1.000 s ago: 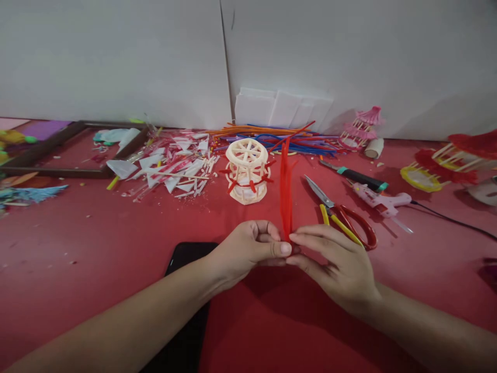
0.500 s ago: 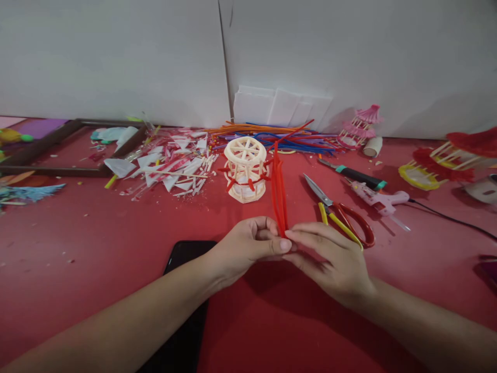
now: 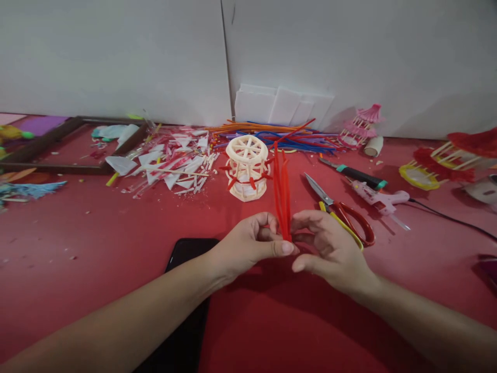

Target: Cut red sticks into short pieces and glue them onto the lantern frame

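My left hand (image 3: 248,244) pinches the lower end of a bunch of red pipe cleaners (image 3: 281,186) that stands upright over the red table. My right hand (image 3: 332,248) curls around the same end from the right, fingers bent, thumb drawn back a little from the stems. Just behind the bunch stands a small cream cage (image 3: 247,167) made of sticks, with red ties on its bars.
Red-handled scissors (image 3: 341,212), a pink glue gun (image 3: 378,198) and a black knife (image 3: 357,177) lie to the right. A black phone (image 3: 186,290) lies under my left forearm. Scraps (image 3: 171,165), coloured pipe cleaners (image 3: 272,135) and small lantern models (image 3: 446,160) line the back.
The bunch has tilted from leaning right to leaning slightly left. My right thumb has come away from my left thumb and the right fingers have curled more.
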`<state>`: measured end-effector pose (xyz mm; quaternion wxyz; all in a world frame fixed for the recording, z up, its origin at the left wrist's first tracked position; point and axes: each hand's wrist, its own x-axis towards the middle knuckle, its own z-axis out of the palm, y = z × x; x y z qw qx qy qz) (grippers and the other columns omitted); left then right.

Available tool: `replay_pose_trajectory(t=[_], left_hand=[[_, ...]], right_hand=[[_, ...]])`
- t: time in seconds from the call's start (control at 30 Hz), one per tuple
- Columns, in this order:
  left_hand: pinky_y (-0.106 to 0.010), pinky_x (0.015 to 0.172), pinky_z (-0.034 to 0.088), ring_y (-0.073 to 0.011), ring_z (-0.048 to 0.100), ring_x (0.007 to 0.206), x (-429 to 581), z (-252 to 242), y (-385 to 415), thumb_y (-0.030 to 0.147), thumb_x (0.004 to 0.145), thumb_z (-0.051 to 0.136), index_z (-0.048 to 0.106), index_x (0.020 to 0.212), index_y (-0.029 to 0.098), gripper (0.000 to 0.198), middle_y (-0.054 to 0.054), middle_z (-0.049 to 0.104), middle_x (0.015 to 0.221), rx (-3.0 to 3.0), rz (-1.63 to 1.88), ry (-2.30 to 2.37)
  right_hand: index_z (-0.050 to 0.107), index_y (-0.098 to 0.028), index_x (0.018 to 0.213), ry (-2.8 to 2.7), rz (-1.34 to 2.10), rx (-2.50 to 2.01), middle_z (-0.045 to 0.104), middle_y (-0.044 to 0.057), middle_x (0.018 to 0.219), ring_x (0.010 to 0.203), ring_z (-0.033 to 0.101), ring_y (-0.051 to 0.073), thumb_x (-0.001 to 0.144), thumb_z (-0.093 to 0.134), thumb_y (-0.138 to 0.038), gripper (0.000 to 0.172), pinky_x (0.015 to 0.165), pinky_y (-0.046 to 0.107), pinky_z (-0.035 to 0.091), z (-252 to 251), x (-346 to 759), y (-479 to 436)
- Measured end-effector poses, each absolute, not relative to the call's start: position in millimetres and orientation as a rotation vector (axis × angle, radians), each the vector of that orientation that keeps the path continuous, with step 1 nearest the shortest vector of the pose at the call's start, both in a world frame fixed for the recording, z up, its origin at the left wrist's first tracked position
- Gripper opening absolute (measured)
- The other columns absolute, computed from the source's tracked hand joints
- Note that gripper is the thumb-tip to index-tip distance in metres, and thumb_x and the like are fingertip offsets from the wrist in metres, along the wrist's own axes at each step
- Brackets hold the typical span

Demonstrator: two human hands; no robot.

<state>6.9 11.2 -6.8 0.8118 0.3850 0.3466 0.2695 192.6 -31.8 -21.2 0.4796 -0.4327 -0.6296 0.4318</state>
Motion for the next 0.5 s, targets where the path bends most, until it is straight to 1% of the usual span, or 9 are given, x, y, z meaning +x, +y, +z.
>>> replay_pose_trajectory(t=[0.07, 0.1, 0.17, 0.2, 0.27, 0.33, 0.37, 0.43, 0.5], left_hand=[[-0.017, 0.060, 0.045, -0.0071, 0.065, 0.060, 6.9, -7.3, 10.6, 0.022, 0.060, 0.090, 0.049, 0.081, 0.017, 0.046, 0.004, 0.068, 0.065, 0.819, 0.564, 0.712], [-0.017, 0.061, 0.046, -0.0083, 0.067, 0.061, 7.1, -7.4, 10.2, 0.021, 0.061, 0.089, 0.048, 0.080, 0.018, 0.046, 0.004, 0.070, 0.066, 0.822, 0.560, 0.699], [-0.019, 0.064, 0.047, -0.0110, 0.070, 0.065, 7.4, -7.5, 9.6, 0.021, 0.063, 0.088, 0.047, 0.080, 0.018, 0.044, 0.001, 0.072, 0.066, 0.837, 0.556, 0.686], [-0.019, 0.064, 0.047, -0.0117, 0.070, 0.065, 7.5, -7.5, 9.4, 0.021, 0.064, 0.087, 0.048, 0.081, 0.018, 0.043, 0.000, 0.073, 0.066, 0.849, 0.555, 0.691], [-0.019, 0.062, 0.046, -0.0121, 0.070, 0.065, 7.8, -7.1, 9.5, 0.021, 0.065, 0.087, 0.049, 0.083, 0.019, 0.042, 0.000, 0.074, 0.067, 0.875, 0.569, 0.710], [-0.019, 0.062, 0.046, -0.0121, 0.070, 0.066, 7.8, -6.1, 9.9, 0.022, 0.067, 0.085, 0.049, 0.081, 0.019, 0.039, 0.001, 0.073, 0.066, 0.888, 0.592, 0.722], [-0.019, 0.062, 0.047, -0.0120, 0.070, 0.067, 7.8, -5.5, 10.2, 0.022, 0.069, 0.085, 0.049, 0.079, 0.018, 0.037, 0.002, 0.072, 0.065, 0.893, 0.605, 0.724], [-0.020, 0.066, 0.049, -0.0114, 0.070, 0.069, 7.5, -4.2, 10.8, 0.022, 0.071, 0.083, 0.049, 0.075, 0.018, 0.034, 0.002, 0.071, 0.066, 0.913, 0.624, 0.730], [-0.020, 0.069, 0.050, -0.0105, 0.070, 0.071, 7.3, -3.4, 11.2, 0.022, 0.073, 0.081, 0.051, 0.074, 0.017, 0.031, 0.001, 0.071, 0.069, 0.952, 0.639, 0.744]], right_hand=[[0.063, -0.024, 0.103, -1.473, 1.125, -1.070, 0.071, 0.005, 0.095, 0.086, 0.068, 0.018, 0.084, 0.068, -0.050, 0.033, 0.074, 0.029, 0.058, -17.8, 192.7, -28.9], [0.064, -0.023, 0.097, -1.484, 1.110, -1.129, 0.070, 0.004, 0.087, 0.080, 0.067, 0.017, 0.088, 0.062, -0.050, 0.029, 0.069, 0.028, 0.056, -14.6, 193.8, -26.7], [0.065, -0.022, 0.086, -1.590, 0.999, -1.309, 0.067, 0.002, 0.075, 0.069, 0.062, 0.015, 0.093, 0.054, -0.045, 0.027, 0.062, 0.026, 0.051, -5.7, 200.4, -20.2], [0.064, -0.021, 0.082, -1.686, 0.908, -1.404, 0.066, 0.001, 0.073, 0.066, 0.061, 0.014, 0.094, 0.052, -0.042, 0.026, 0.061, 0.026, 0.048, -0.4, 206.5, -16.0], [0.063, -0.021, 0.081, -1.948, 0.660, -1.573, 0.067, 0.002, 0.076, 0.067, 0.060, 0.015, 0.092, 0.051, -0.034, 0.021, 0.062, 0.028, 0.045, 10.1, 224.3, -7.2], [0.063, -0.020, 0.080, -2.171, 0.309, -1.730, 0.068, 0.006, 0.081, 0.072, 0.061, 0.019, 0.088, 0.050, -0.029, 0.017, 0.064, 0.031, 0.042, 17.7, 246.6, -0.4], [0.061, -0.020, 0.077, -2.236, 0.175, -1.844, 0.067, 0.008, 0.078, 0.071, 0.060, 0.021, 0.086, 0.051, -0.030, 0.017, 0.062, 0.032, 0.040, 19.6, 257.5, 1.6], [0.056, -0.020, 0.070, -2.306, 0.081, -2.040, 0.064, 0.009, 0.071, 0.062, 0.057, 0.021, 0.083, 0.053, -0.034, 0.020, 0.057, 0.032, 0.036, 19.2, 275.0, 2.6], [0.053, -0.020, 0.066, -2.297, 0.124, -2.087, 0.063, 0.008, 0.067, 0.056, 0.053, 0.019, 0.079, 0.057, -0.032, 0.018, 0.054, 0.032, 0.032, 14.6, 283.7, 1.2]])
